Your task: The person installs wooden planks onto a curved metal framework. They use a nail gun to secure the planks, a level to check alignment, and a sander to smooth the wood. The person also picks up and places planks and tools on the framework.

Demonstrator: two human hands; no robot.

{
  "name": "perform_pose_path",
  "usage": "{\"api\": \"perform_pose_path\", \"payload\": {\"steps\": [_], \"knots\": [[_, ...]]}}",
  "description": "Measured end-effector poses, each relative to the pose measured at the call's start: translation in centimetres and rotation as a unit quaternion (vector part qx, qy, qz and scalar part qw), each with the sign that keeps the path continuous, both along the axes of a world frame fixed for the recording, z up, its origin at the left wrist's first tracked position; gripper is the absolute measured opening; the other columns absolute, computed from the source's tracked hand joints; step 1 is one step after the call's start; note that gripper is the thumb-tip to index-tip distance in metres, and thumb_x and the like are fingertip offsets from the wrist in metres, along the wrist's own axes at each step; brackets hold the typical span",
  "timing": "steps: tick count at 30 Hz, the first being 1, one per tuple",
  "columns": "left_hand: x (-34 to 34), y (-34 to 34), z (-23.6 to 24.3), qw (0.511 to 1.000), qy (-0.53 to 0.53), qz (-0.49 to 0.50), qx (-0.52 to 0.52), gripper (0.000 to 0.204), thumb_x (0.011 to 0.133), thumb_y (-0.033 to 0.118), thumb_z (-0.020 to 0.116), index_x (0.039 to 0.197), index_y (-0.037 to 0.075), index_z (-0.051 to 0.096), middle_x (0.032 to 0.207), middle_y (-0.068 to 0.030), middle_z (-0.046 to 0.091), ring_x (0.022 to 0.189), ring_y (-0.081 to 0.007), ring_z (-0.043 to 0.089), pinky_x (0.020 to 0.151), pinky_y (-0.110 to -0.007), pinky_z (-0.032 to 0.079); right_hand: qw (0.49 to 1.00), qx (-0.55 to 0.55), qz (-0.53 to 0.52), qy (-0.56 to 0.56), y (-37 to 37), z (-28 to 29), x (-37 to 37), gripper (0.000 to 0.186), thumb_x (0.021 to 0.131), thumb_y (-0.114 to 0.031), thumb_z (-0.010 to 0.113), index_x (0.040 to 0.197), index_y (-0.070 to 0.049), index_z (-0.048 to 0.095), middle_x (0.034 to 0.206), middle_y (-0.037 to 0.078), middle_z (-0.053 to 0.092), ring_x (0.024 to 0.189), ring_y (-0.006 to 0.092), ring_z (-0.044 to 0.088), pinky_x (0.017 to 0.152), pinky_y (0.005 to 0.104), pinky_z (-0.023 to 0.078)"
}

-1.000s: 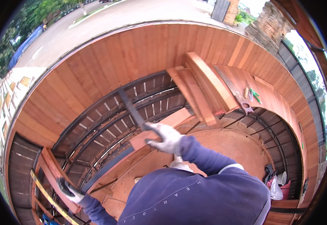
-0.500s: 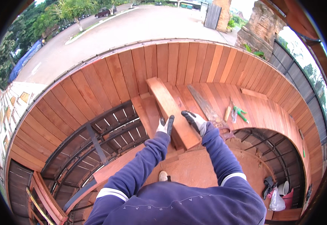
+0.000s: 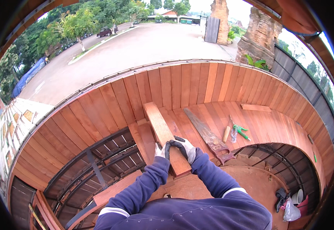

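Note:
A long wooden board [image 3: 160, 124] lies lengthwise away from me across the curved plank bench, its near end overhanging the bench's inner edge. Both hands, in white gloves with black fingers, meet over the middle of this board. My left hand [image 3: 162, 151] is at its left side, fingers bent and closed. From the right, my right hand [image 3: 185, 148] reaches over the top, its dark fingertips curled against the left hand's. Whatever may be between the fingers is hidden. To the right lies a handsaw [image 3: 205, 132] with its handle toward me.
Beyond the saw are a green pistol-shaped tool [image 3: 240, 131] and a short wooden piece [image 3: 226, 134]. A loose plank [image 3: 255, 108] rests farther right. Open dark metal framing [image 3: 109, 165] shows at left. A curved plank wall [image 3: 174, 84] encloses the bench; bags and a white bucket [image 3: 297, 197] stand lower right.
My hands have come together over the board, from apart on its two sides. The view has tilted up, so the scene sits lower. The saw and green tool stay put on the bench.

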State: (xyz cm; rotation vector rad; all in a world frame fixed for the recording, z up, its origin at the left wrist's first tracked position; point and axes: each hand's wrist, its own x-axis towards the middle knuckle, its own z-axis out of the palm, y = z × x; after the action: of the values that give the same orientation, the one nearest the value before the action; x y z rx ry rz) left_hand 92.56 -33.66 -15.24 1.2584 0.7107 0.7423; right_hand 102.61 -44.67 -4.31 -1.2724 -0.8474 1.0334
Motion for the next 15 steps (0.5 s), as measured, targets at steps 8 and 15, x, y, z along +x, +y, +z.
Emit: {"api": "perform_pose_path", "payload": {"steps": [8,15], "knots": [[-9.1,-4.6,16.0,0.966,-0.223,-0.067,-0.114,0.065,0.089,0.002,0.065,0.146,0.002,0.034,0.126,-0.0095,0.057,0.107,-0.0159,0.059,0.09,-0.028,0.051,0.987,0.077,-0.13,0.047,-2.7,7.3,-8.2,0.071,0.087,-0.012,0.069,0.144,0.008,0.033,0.127,0.018,0.058,0.107,0.0178,0.06,0.091,0.0303,0.05],[-21.8,-4.5,20.0,0.989,-0.14,-0.019,0.05,0.074,0.084,0.002,0.064,0.149,0.0,0.027,0.138,-0.0125,0.048,0.124,-0.0213,0.05,0.102,-0.034,0.042,0.985,0.15,0.009,0.079,3.6,8.1,-14.8,0.048,0.094,-0.012,0.061,0.138,-0.005,0.043,0.137,0.014,0.047,0.117,0.0248,0.053,0.096,0.0331,0.047]]}}
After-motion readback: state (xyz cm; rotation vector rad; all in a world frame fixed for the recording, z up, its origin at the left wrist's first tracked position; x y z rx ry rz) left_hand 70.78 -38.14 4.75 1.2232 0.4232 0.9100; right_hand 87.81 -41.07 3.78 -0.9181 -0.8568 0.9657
